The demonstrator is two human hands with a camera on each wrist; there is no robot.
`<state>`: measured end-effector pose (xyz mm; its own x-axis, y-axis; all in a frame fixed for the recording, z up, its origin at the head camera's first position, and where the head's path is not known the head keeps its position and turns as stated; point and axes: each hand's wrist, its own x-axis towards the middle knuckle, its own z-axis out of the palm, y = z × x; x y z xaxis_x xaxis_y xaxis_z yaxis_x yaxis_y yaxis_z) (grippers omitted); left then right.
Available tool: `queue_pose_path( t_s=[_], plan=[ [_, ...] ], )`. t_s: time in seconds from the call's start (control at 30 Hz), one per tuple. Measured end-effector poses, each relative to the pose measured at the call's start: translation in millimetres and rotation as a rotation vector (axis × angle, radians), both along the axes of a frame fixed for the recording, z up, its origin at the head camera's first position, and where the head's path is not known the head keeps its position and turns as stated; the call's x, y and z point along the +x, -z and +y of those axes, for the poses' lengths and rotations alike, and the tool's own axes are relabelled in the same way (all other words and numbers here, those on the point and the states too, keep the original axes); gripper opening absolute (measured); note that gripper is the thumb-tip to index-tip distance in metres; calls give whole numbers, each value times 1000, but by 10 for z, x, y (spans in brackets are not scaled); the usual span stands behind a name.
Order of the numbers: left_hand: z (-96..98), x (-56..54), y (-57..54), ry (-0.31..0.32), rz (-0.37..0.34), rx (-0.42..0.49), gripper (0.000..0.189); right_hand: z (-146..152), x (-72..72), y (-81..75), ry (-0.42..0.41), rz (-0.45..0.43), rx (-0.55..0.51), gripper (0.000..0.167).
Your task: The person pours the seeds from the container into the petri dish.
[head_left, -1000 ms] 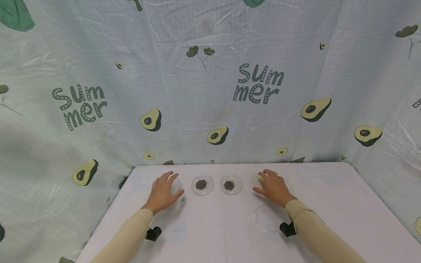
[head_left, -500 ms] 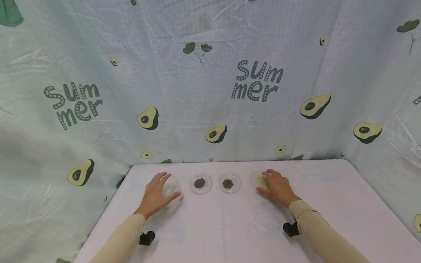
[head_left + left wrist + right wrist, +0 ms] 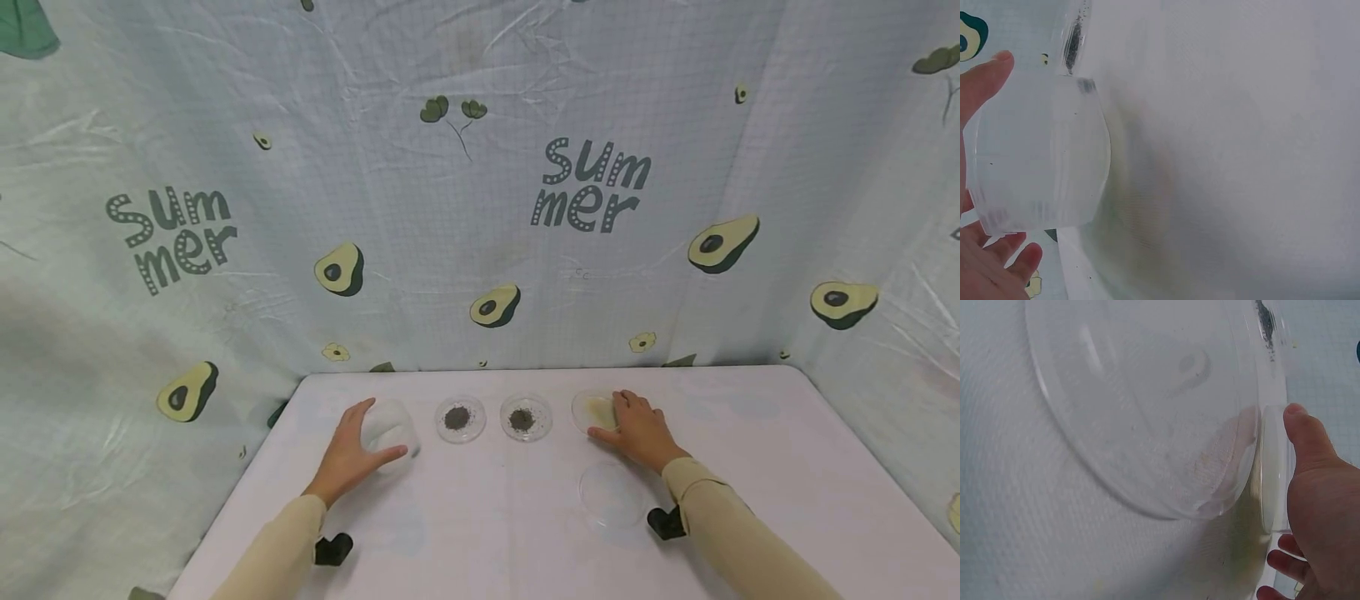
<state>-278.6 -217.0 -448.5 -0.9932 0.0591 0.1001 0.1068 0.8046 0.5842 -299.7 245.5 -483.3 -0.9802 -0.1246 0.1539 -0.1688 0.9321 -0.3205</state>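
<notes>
My left hand (image 3: pixel 347 454), thumb and fingers spread, curves around the left side of a clear plastic container (image 3: pixel 388 429). In the left wrist view, the thumb stands apart from this container (image 3: pixel 1041 156), while fingertips lie by its lower edge; contact there is unclear. At the right, my right hand (image 3: pixel 641 429) spreads around a petri dish (image 3: pixel 595 414) with a pale yellowish content. The right wrist view has the thumb beside that dish (image 3: pixel 1270 475) and the fingers extended below. A clear round lid (image 3: pixel 611 496) lies nearer me, below the right hand.
Two petri dishes, one at left (image 3: pixel 460 419) and one at right (image 3: pixel 526 418), hold dark grains between my hands. The white table (image 3: pixel 480 533) ends at a hanging sheet (image 3: pixel 420 208) printed with avocados, which also rises at both sides.
My left hand has shifted slightly left and opened wider, showing more of the container. The right hand has moved slightly right, uncovering more of the pale dish. The dishes have stayed put.
</notes>
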Motion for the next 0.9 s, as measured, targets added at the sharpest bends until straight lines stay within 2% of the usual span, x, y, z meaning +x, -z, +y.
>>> queue_pose_path(
  t_s=[0.3,0.5,0.67,0.9],
  plan=[
    [-29,22,60,-46,-66,49,109,3,18,3,3,-3,-10,88],
    [-35,16,102,-43,-66,88,103,3,42,-5,14,2,13,87],
    [-14,13,84,-36,-46,109,99,5,60,-32,8,-13,35,87],
    [74,-6,-21,-32,-28,127,99,-2,58,-44,-1,-55,90,88]
  ],
)
